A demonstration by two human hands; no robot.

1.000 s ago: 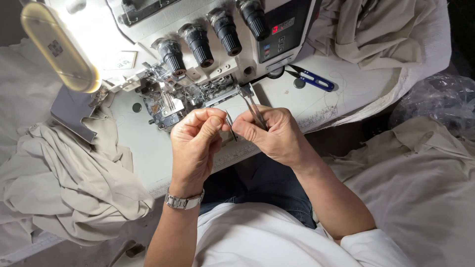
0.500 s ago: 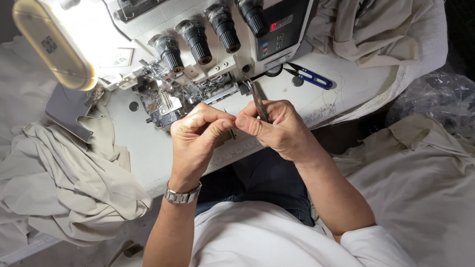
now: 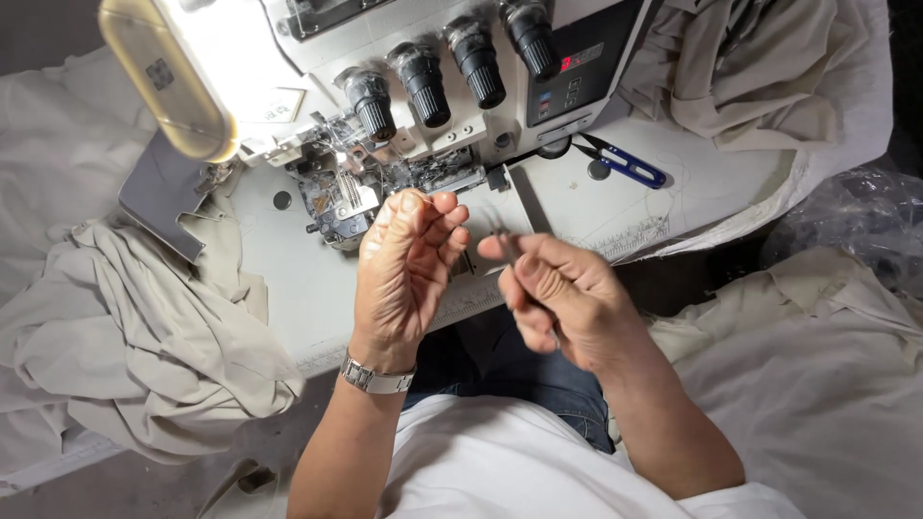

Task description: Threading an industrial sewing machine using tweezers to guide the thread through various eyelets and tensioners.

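Left hand (image 3: 404, 274) is raised in front of the machine (image 3: 433, 106), fingers curled together, tips bunched near the thumb as if pinching something very fine. Probably thread, but no thread is visible, so what it pinches cannot be told. A metal watch (image 3: 377, 377) sits on that wrist.

Right hand (image 3: 562, 298) is just beside the left, apart from it, loosely closed around slim metal tweezers (image 3: 502, 240). Thumb and forefinger pinch the shank; the tips point up toward the machine's looper area (image 3: 385, 187). The hand is a little blurred, so whether the tweezer tips are pressed together cannot be told.

Risks, judged from this layout: both hands work close to the exposed needle and looper parts, so a slip could jab a finger or bend a part. Whatever fine thing the left hand pinches could slide out, since the grip is at the fingertips only. The tweezers could snag or fray it if they close off-centre. The lamp (image 3: 168, 82) glares hard and washes out the area left of the needle, making fine work harder to see.

Outward: four dark tension knobs (image 3: 447, 67) run along the machine top, with a dark control panel (image 3: 577, 72) to their right. Blue snips (image 3: 625, 165) lie on the white tabletop (image 3: 615, 207), well apart from the hands. Beige cloth (image 3: 144, 327) is heaped left of the machine, more cloth (image 3: 750, 77) at upper right.
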